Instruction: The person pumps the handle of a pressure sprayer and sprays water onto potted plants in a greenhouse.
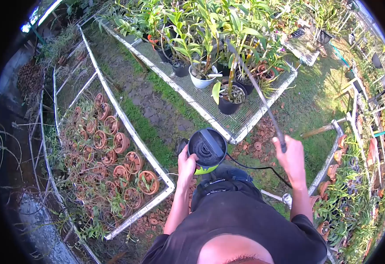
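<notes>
My left hand [187,163] is closed on the rim of a round black and green container [207,148], held upright at my waist, its thumb on the near-left edge. My right hand [289,154] grips the dark handle of a long thin wand [262,97], which slants up and left to the leafy plants [219,26]. The wand's tip lies among the leaves. From the container a black hose [254,167] runs toward my right forearm. Ahead of the container, a black pot [232,104] and a white pot [201,78] stand on the mesh bench.
The mesh bench [192,104] has a white frame whose corner points toward me. Another white-framed bench [126,119] on the left carries several clay pots [148,182]. More plants [346,189] and a white frame edge [329,160] are on the right. Mossy ground [146,110] runs between the benches.
</notes>
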